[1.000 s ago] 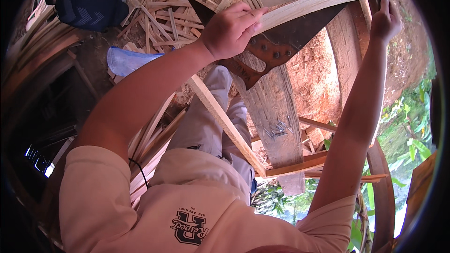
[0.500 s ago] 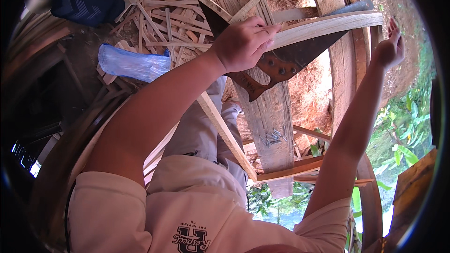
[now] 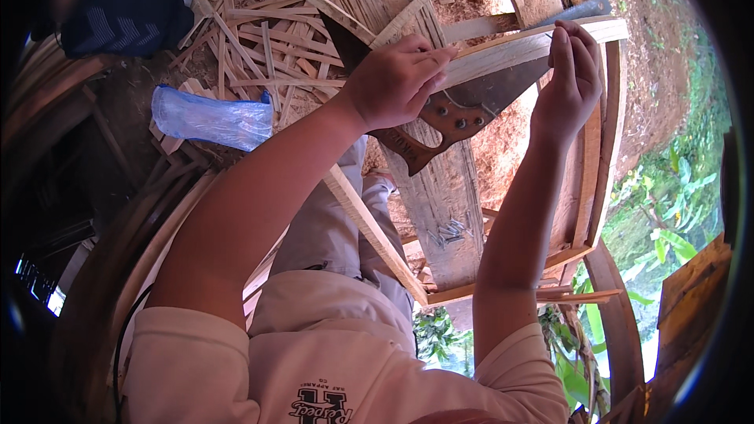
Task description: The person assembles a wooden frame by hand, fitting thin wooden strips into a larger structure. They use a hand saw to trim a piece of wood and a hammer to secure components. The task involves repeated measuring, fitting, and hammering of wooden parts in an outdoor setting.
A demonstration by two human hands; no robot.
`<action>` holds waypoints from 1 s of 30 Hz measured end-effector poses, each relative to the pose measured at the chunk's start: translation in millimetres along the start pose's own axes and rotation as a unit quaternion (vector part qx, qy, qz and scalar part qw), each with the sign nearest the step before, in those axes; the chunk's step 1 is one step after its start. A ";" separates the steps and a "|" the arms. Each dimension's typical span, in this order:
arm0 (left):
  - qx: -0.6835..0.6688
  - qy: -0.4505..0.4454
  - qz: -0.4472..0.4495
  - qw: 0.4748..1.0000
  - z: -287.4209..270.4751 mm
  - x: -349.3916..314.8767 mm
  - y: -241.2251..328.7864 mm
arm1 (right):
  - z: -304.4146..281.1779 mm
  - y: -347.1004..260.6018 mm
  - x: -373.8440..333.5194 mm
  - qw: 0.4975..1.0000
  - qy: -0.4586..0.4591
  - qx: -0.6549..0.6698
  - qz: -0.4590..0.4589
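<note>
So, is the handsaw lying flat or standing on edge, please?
Flat: the handsaw rests across the plank, its broad blade face turned up.

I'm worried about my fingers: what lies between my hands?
In the head view, a pale wooden strip lies between the left hand and the right hand, with the dark saw blade partly behind it.

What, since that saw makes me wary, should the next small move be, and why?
Probably hold the left hand steady on the pale wooden strip and settle the right hand on it before shifting it: the left hand grips it, whether the right touches it is hard to tell, and the saw shows behind it.
</note>
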State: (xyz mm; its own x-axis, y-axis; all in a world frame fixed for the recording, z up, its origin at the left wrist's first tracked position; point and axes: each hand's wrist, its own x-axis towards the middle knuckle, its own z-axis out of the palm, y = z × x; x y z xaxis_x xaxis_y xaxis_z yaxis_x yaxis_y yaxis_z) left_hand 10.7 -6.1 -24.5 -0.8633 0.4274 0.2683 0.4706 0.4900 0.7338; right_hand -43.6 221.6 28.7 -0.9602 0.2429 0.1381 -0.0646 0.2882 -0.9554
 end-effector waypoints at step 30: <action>0.040 0.010 0.013 0.999 6.6 -3.5 -5.7 | 24.3 10.3 20.7 0.872 -0.415 -0.170 -0.195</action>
State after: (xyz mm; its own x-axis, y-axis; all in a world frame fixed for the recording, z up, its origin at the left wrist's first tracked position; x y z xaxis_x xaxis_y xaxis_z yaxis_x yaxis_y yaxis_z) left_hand 12.2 -5.3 -33.8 -0.8539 0.4259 0.2992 0.5049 0.5380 0.6751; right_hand -70.7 207.1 15.4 -0.7589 -0.6481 0.0636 -0.4809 0.4920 -0.7257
